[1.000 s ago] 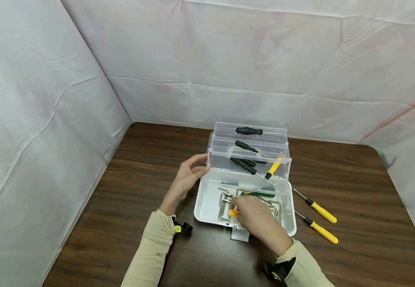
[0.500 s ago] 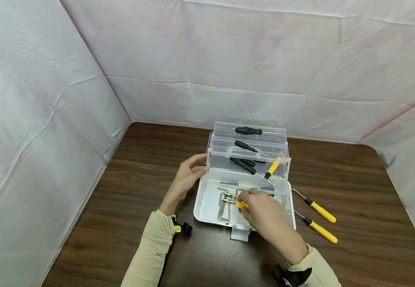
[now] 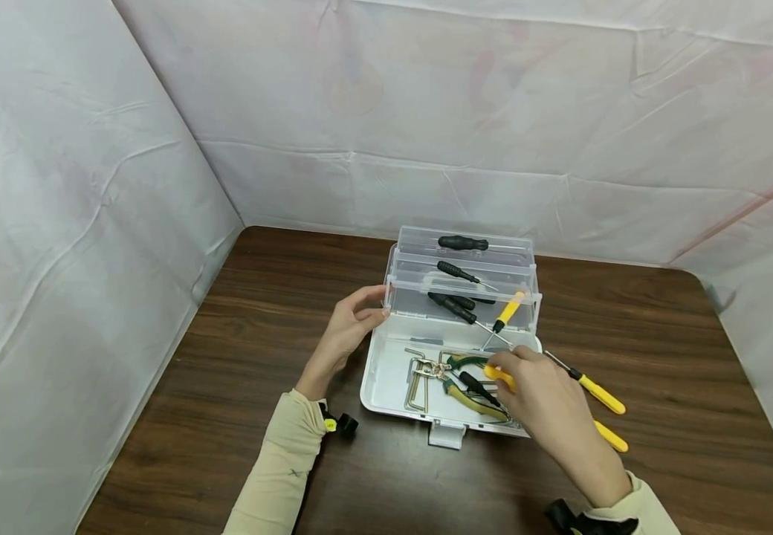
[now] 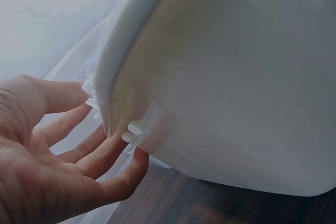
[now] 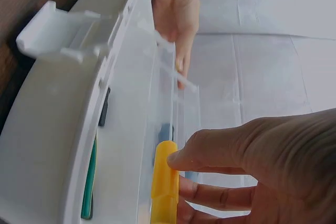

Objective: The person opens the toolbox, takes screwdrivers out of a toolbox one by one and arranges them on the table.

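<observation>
My left hand [image 3: 343, 334] grips the left edge of the clear tiered tray [image 3: 396, 305], which stands raised at the back of the white toolbox [image 3: 376, 383]. In the left wrist view, thumb and fingers lie around that clear edge. Over the box's right side, my right hand [image 3: 543, 386] pinches a yellow-handled screwdriver [image 3: 499, 376]; its shaft is hidden. The right wrist view shows the thumb on the yellow handle [image 5: 165, 182]. Inside the box lie green-and-yellow pliers [image 3: 467, 401], a black-handled tool [image 3: 479, 388] and several L-shaped hex keys [image 3: 415, 394].
Black screwdrivers [image 3: 453, 306] and a yellow one [image 3: 509, 310] lie in the raised tiers. Two yellow screwdrivers [image 3: 602, 395] rest on the brown table [image 3: 279, 312] at right, one partly behind the right hand. The box latch [image 3: 447, 435] hangs at the front. White cloth walls surround the table.
My right hand has moved right across the box with the yellow-handled screwdriver, uncovering the pliers and the black-handled tool. My left hand stays on the tray.
</observation>
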Demonstrator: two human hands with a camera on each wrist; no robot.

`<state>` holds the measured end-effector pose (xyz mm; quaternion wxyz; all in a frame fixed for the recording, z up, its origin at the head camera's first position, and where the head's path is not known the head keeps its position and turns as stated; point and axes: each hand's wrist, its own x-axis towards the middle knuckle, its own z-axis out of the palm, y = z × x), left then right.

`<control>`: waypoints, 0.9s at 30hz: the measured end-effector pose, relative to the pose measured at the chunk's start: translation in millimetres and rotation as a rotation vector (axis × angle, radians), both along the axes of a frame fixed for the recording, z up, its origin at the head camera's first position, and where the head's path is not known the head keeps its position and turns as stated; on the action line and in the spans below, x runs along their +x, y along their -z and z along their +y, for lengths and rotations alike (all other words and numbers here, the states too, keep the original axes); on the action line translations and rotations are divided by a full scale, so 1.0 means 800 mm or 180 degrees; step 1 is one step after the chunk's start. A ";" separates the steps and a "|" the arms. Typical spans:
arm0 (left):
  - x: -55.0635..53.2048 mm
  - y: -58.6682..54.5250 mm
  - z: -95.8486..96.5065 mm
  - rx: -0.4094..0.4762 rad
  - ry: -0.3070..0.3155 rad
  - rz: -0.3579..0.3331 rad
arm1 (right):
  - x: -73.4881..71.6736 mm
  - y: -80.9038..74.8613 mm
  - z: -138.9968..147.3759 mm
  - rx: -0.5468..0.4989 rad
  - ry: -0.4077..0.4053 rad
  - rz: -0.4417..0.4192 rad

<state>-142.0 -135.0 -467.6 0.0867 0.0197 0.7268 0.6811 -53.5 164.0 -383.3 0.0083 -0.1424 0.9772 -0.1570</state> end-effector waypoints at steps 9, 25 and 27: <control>0.000 0.000 0.000 0.0016 -0.0014 -0.0028 | -0.001 -0.003 0.034 -0.0093 0.0208 0.0024; -0.001 0.001 0.000 0.0042 -0.0011 -0.0020 | -0.009 0.008 0.101 -0.0100 0.0545 -0.0163; -0.001 0.000 0.001 0.0040 -0.0009 -0.0024 | -0.012 0.014 0.108 -0.0101 0.0570 -0.0220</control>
